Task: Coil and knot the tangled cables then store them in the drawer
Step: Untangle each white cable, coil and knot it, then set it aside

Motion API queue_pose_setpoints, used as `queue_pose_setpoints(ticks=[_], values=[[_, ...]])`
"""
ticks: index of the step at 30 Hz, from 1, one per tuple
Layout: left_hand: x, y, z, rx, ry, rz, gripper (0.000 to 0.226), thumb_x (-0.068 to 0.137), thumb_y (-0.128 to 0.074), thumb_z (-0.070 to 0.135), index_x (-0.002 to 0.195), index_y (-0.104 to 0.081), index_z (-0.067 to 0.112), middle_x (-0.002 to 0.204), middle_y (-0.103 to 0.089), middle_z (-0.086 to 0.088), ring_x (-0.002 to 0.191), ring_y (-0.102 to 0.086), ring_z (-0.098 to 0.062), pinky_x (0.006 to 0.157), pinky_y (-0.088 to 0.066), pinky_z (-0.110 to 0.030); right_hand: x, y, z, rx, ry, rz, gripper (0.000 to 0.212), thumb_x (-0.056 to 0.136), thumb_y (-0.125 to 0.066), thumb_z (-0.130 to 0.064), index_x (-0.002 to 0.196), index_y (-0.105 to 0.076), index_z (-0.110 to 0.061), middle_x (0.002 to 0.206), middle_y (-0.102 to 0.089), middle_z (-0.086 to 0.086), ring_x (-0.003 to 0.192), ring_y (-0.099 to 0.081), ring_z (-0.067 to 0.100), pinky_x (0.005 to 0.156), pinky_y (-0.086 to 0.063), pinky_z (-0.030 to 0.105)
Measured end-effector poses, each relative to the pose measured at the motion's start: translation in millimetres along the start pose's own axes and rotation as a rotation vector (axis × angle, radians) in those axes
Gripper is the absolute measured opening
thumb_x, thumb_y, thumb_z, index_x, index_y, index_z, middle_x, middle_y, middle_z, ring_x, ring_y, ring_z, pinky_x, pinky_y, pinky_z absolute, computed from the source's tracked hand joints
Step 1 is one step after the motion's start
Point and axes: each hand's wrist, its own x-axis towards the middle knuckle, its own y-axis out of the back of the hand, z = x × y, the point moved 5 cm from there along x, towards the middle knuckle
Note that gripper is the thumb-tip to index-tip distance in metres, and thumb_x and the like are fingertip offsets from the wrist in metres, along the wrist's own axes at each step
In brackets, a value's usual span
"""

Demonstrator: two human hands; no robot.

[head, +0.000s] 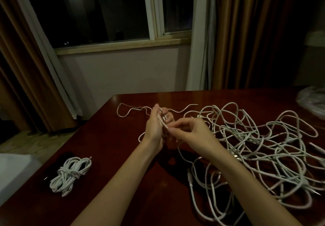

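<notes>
Cable tangle (260, 148) cut by right edge — plastic bag (312, 100) (far right) blurred.

1. A dark red-brown, glossy desk (112, 155) fills the lower part of the view.
2. Behind it is a window (98, 11) with a pale frame, its glass dark, above a light wooden sill (123, 45).
3. Brown curtains hang at both sides: one on the left (19, 71), one on the right (249, 35).
4. A crumpled clear plastic bag (312, 100) lies at the desk's far right edge.
5. Something white (12, 171) shows at the lower left, off the desk; what it is cannot be told.
</notes>
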Motion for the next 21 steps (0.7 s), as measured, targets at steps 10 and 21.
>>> queue_pose_setpoints(ticks=[10,21], values=[[-1,-1,0,-0.333,0.129,-0.086,0.047,0.104,-0.028,0.040,0.065,-0.035,0.016,0.043,-0.027,0.007,0.029,-0.024,-0.003,0.027,-0.020,-0.015,1,-10,10,-0.284,0.003,-0.082,0.032,0.088,-0.064,-0.039,0.069,-0.074,-0.016,0.068,-0.071,0.002,0.065,-0.064,0.012,0.074,-0.052,0.029],[-2,4,0,-0.223,0.221,-0.139,0.054,0.102,-0.032,0.043,0.055,-0.041,0.018,0.040,-0.025,0.008,0.029,-0.022,-0.002,0.026,-0.015,-0.013,-2,-4,1,-0.495,0.161,-0.101,0.009,0.084,-0.072,-0.031,0.089,-0.077,-0.025,0.075,-0.068,-0.016,0.076,-0.062,-0.005,0.068,-0.047,0.013]])
